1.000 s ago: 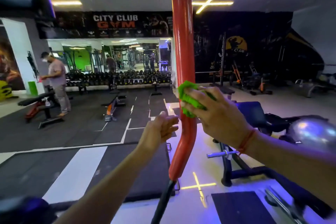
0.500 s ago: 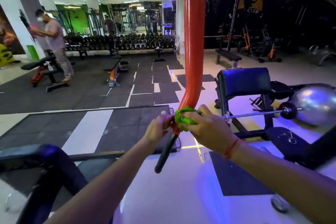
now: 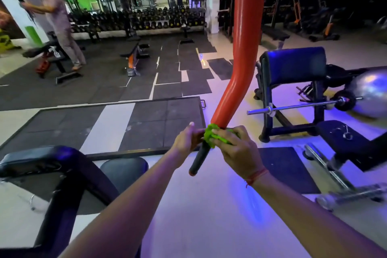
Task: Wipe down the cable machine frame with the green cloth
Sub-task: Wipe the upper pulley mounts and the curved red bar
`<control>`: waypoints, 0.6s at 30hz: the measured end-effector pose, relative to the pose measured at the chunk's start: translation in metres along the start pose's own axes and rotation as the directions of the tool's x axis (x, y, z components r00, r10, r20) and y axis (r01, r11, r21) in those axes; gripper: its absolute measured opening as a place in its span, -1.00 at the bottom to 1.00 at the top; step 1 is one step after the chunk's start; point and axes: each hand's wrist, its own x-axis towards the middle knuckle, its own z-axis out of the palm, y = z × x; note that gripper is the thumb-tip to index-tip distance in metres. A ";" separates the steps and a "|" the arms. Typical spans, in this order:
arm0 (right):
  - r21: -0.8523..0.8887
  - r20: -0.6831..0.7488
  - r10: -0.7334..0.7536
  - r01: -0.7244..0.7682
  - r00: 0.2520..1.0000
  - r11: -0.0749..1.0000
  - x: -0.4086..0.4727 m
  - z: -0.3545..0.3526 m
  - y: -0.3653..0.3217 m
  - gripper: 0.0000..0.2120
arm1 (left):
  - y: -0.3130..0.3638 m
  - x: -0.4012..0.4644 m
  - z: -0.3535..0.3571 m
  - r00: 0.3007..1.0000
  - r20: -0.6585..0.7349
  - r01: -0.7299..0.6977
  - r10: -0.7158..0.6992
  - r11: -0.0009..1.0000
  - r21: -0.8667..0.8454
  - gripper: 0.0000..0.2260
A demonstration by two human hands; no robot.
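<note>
1. The bar (image 3: 244, 52) is showing orange-red, its grip (image 3: 199, 158) black.
2. The cloth (image 3: 211, 135) is glowing bright green.
3. The mats (image 3: 117, 81) are lying dark grey.
4. The ball (image 3: 370, 92) is shining silver.
5. The wrist thread (image 3: 256, 176) is showing red.

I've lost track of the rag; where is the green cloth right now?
In the head view, the green cloth sits mid-frame, bunched round the lower end of the red bar just above its black handle, between the left hand and right hand.
</note>
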 end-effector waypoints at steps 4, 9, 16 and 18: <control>0.011 0.009 0.085 -0.085 0.996 0.996 -0.013 0.023 -0.013 -0.78 | -0.025 0.003 -0.010 0.998 0.034 0.056 -0.056 0.998 -0.011 -0.49; 0.042 0.182 0.126 -0.135 0.975 0.990 -0.040 0.058 -0.009 -0.80 | -0.028 0.012 -0.016 0.995 0.083 0.066 -0.062 0.996 -0.052 -0.50; 0.074 -0.008 0.185 -0.183 0.983 0.980 -0.024 0.032 -0.028 -0.77 | -0.045 0.026 -0.022 0.990 0.067 0.122 -0.124 0.992 0.036 -0.53; 0.030 0.008 0.234 -0.234 0.972 0.972 -0.032 0.046 -0.036 -0.78 | -0.053 0.027 -0.022 0.986 0.071 0.145 -0.148 0.988 0.045 -0.56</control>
